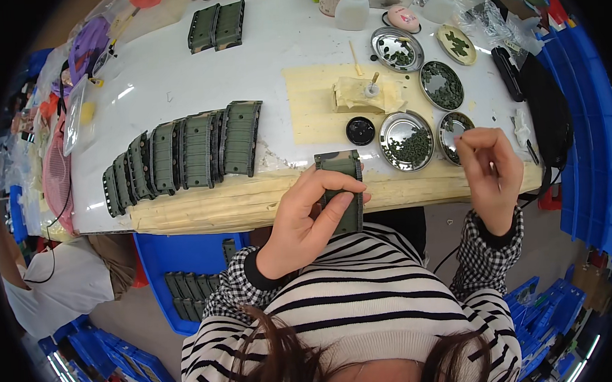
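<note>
My left hand [297, 222] is closed round a curved, ribbed green panel [340, 163] with a camouflage-patterned end, held upright at the table's front edge. The fingers cover its middle. My right hand [491, 176] is raised at the right, thumb and fingers pinched together over the near edge of a small metal dish [445, 144]; whatever is in the pinch is too small to name. Left of that dish, a larger metal dish [400, 122] holds many tiny dark green parts. A small round black pot [361, 130] sits nearer my left hand.
Similar green panels [200, 148] stand in a curved row at the left, with two more [217, 25] farther back. A tape-wrapped block [356, 95] bears a small container and stick. More dishes [442, 86] of green pieces lie behind. Below the table, a blue crate [155, 266] holds panels.
</note>
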`<state>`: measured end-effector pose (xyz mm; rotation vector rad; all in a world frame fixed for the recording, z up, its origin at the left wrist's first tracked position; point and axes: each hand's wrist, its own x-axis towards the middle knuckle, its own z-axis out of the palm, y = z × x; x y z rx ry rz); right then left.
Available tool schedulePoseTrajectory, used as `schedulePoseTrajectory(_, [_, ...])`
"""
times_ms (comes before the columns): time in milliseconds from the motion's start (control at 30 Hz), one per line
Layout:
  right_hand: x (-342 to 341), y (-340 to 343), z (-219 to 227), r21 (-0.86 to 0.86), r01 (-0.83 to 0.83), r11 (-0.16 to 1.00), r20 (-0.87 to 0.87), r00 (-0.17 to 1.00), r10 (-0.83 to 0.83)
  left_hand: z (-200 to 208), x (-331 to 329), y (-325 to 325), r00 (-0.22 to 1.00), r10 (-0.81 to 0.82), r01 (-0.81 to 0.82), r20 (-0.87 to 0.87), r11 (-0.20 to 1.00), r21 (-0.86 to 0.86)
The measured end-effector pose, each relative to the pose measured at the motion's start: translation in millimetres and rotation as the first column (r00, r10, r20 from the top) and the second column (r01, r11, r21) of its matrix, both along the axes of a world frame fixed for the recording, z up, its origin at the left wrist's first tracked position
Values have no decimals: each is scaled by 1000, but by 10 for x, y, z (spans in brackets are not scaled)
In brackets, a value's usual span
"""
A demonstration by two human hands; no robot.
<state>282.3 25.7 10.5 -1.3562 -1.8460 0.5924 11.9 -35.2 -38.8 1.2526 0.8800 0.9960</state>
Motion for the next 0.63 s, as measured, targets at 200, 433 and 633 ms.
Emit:
schedulePoseTrajectory(200, [-795, -198, 23, 100, -349, 932, -160, 919, 361, 39, 50, 9, 972, 50, -13, 229, 987, -163])
schedulePoseTrajectory(433, [-1048, -141, -35, 148, -404, 903, -126, 897, 423, -26, -5, -23, 937, 159, -134, 310, 986, -102])
schedulePoseTrajectory(633, [-1014, -182, -104, 48, -340, 939, -208, 916, 342, 25, -6, 15, 927, 144, -126, 347, 989, -75])
